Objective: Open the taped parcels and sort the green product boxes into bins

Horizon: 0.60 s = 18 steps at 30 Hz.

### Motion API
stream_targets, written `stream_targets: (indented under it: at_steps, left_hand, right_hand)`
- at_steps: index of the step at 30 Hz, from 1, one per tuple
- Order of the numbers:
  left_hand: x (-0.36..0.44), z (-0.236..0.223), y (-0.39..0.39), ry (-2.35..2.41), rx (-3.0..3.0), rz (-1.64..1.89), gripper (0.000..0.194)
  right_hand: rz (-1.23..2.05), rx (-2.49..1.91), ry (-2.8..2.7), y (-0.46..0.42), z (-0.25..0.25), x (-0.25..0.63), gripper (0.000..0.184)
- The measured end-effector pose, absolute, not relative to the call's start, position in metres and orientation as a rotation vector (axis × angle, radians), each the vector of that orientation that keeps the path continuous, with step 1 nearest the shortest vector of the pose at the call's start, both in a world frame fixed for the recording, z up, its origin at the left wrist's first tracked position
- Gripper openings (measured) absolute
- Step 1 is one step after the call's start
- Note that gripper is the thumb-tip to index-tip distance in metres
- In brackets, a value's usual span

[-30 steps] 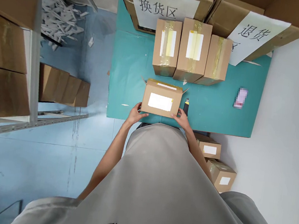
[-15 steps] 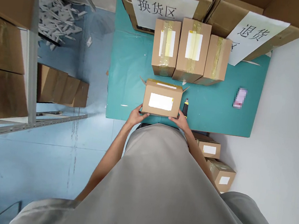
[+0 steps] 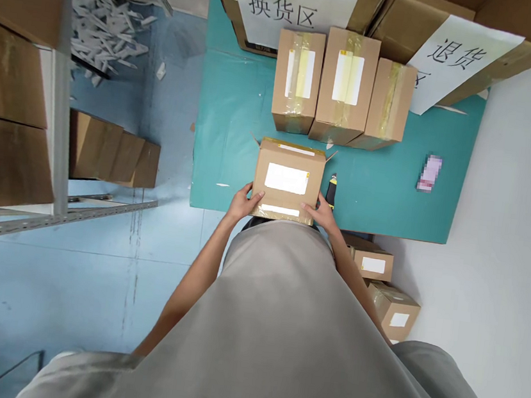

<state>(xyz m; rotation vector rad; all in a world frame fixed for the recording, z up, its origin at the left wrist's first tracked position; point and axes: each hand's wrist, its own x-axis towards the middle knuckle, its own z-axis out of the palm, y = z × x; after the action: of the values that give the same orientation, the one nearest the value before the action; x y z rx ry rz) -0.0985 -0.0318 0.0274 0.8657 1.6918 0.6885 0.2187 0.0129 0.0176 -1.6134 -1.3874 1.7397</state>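
A brown cardboard box point(image 3: 266, 197) with white labels sits at the front edge of the teal table, its taped near side showing and small flaps sticking out at its far corners. My left hand point(image 3: 244, 203) grips its near left corner, thumb on the near part and fingers along the side. My right hand point(image 3: 321, 211) holds the opposite corner in the same way. Just right of the box lies a black and yellow utility knife point(image 3: 331, 191), close to my right fingers but apart from them.
Three taped boxes point(image 3: 343, 95) stand in a row behind, before two large open cartons point(image 3: 509, 67) with paper signs. A blurred pinkish item point(image 3: 429, 173) lies on the table's point(image 3: 386, 201) right. Shelving with boxes point(image 3: 12, 77) stands left; more boxes point(image 3: 392, 308) are below right.
The box has tipped so that its near taped side and a lower white label now show. My thumbs have moved up onto it. The view has shifted slightly.
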Motion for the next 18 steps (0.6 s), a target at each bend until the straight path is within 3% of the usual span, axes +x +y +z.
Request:
stream_targets:
  at_steps: [9, 18]
  left_hand:
    - [-0.098, 0.016, -0.028, 1.739, 0.808, 0.707, 0.067]
    - [-0.103, 0.016, -0.026, 1.707, 0.702, 0.736, 0.064]
  right_hand:
    - [1.703, -1.649, -1.4, 0.01, 0.01, 0.221, 0.098]
    - [1.724, -1.749, -1.239, -0.001, 0.006, 0.228, 0.077]
